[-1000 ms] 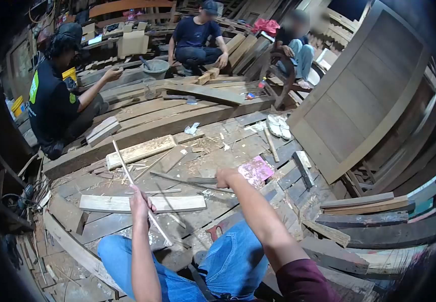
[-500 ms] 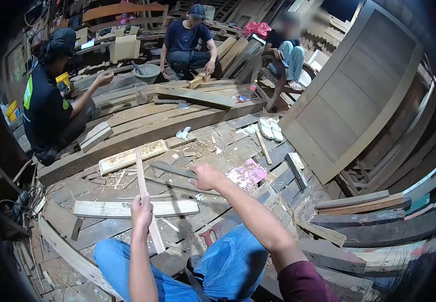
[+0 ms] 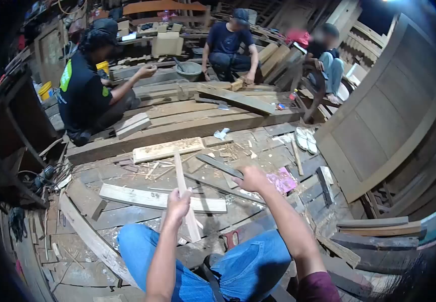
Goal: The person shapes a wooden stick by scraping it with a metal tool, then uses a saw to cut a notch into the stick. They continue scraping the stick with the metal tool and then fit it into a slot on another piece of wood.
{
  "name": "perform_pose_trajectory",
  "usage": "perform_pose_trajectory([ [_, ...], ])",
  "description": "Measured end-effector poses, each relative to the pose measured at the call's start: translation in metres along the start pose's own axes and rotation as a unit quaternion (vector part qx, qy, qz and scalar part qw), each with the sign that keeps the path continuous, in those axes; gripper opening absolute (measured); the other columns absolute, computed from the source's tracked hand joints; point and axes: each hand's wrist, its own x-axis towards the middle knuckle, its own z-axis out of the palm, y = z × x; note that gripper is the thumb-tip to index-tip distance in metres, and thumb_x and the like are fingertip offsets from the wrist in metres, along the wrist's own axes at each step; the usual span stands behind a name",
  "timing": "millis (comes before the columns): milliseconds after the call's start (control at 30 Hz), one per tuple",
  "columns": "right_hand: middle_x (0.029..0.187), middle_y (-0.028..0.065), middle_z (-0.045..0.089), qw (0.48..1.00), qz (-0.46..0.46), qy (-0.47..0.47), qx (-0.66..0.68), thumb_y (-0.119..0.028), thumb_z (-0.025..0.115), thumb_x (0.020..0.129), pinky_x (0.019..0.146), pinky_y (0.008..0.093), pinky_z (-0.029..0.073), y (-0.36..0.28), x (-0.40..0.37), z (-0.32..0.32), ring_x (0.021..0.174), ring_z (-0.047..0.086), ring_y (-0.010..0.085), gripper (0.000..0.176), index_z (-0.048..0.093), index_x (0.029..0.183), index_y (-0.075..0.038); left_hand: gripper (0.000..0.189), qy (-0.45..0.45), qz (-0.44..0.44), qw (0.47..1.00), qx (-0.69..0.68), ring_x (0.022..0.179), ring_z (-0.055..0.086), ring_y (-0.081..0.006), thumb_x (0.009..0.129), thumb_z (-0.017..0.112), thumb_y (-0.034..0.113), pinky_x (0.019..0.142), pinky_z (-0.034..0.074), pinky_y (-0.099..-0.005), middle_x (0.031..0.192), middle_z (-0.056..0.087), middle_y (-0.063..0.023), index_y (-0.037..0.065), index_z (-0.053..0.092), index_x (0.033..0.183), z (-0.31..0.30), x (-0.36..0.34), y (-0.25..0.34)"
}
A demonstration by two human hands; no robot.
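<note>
My left hand [image 3: 178,203] is wrapped round a narrow, pale wooden strip [image 3: 179,172], which slants away from me between my knees. In my right hand [image 3: 254,179] is a machete [image 3: 217,164], its long grey blade pointing left toward the strip but apart from it. The handle is hidden by my fingers. Beneath the strip lies a pale plank [image 3: 132,196] on the floor. A handsaw [image 3: 229,240] with a red handle lies by my knee, partly hidden.
Shavings surround a board [image 3: 167,149] ahead. A thick beam [image 3: 187,131] crosses the floor beyond it. Three people sit or squat farther back. A door panel [image 3: 379,110] leans at right, near white shoes [image 3: 305,140]. Stacked timber [image 3: 379,229] lies at right.
The view has swung left, so everything sits farther right and slightly lower in the frame. Both hands keep their holds on the wooden strip and the machete.
</note>
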Motion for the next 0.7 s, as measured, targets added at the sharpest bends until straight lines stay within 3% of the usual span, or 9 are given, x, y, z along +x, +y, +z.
perform_pose_trajectory([
  [133, 0.108, 0.0202, 0.066, 1.0, 0.027, -0.015, 0.001, -0.038, 0.065, 0.084, 0.09, 0.046, 0.05, 0.007, 0.002, 0.0, 0.103, 0.062, 0.0384, 0.042, 0.063, 0.119, -0.015, 0.021, -0.03, -0.008, 0.999, -0.012, 0.054, 0.044, -0.0064, 0.09, 0.065, 0.022, 0.047, 0.034, -0.025, 0.064, 0.052, 0.0029, 0.002, 0.061, 0.089, -0.001, -0.005, 0.01],
  [267, 0.107, 0.0216, 0.066, 0.999, 0.033, -0.008, 0.002, -0.038, 0.065, 0.084, 0.09, 0.0461, 0.05, 0.014, 0.003, 0.005, 0.103, 0.062, 0.0386, 0.043, 0.063, 0.122, -0.017, 0.028, -0.013, 0.002, 0.999, 0.03, 0.063, 0.049, -0.0096, 0.088, 0.067, 0.025, 0.056, 0.04, -0.0277, 0.072, 0.057, -0.002, -0.002, 0.061, 0.095, -0.003, -0.002, 0.006],
  [367, 0.108, 0.0218, 0.066, 0.999, 0.031, -0.032, 0.008, -0.038, 0.066, 0.084, 0.091, 0.046, 0.05, 0.01, 0.005, 0.0, 0.103, 0.062, 0.0385, 0.044, 0.063, 0.122, -0.015, 0.022, -0.016, 0.007, 1.0, -0.01, 0.056, 0.042, -0.0075, 0.09, 0.066, 0.023, 0.051, 0.035, -0.0267, 0.064, 0.05, 0.003, 0.005, 0.059, 0.079, -0.002, 0.002, 0.004],
  [567, 0.111, 0.0199, 0.065, 0.999, 0.007, -0.03, -0.03, -0.04, 0.066, 0.083, 0.093, 0.0452, 0.049, 0.015, 0.012, 0.01, 0.106, 0.061, 0.0368, 0.046, 0.063, 0.121, -0.014, 0.022, -0.008, 0.025, 1.0, 0.004, 0.057, 0.043, -0.0073, 0.09, 0.066, 0.025, 0.052, 0.035, -0.0264, 0.065, 0.051, 0.0031, 0.005, 0.06, 0.082, -0.003, 0.006, -0.001],
  [633, 0.111, 0.0188, 0.065, 0.999, 0.019, -0.036, -0.01, -0.042, 0.066, 0.083, 0.093, 0.0447, 0.048, 0.01, 0.007, 0.004, 0.106, 0.061, 0.0367, 0.046, 0.063, 0.12, -0.014, 0.021, -0.002, 0.01, 1.0, 0.004, 0.058, 0.044, -0.0071, 0.09, 0.066, 0.025, 0.052, 0.036, -0.0261, 0.066, 0.052, 0.0024, 0.005, 0.06, 0.086, -0.002, -0.007, 0.018],
  [700, 0.11, 0.0191, 0.066, 0.999, 0.012, -0.032, -0.011, -0.042, 0.065, 0.084, 0.093, 0.0454, 0.048, 0.003, 0.006, 0.0, 0.105, 0.061, 0.037, 0.046, 0.063, 0.119, -0.014, 0.02, -0.01, 0.017, 0.999, -0.034, 0.059, 0.044, -0.0068, 0.088, 0.069, 0.02, 0.052, 0.036, -0.0252, 0.068, 0.052, 0.0026, 0.004, 0.061, 0.096, -0.002, 0.006, -0.001],
])
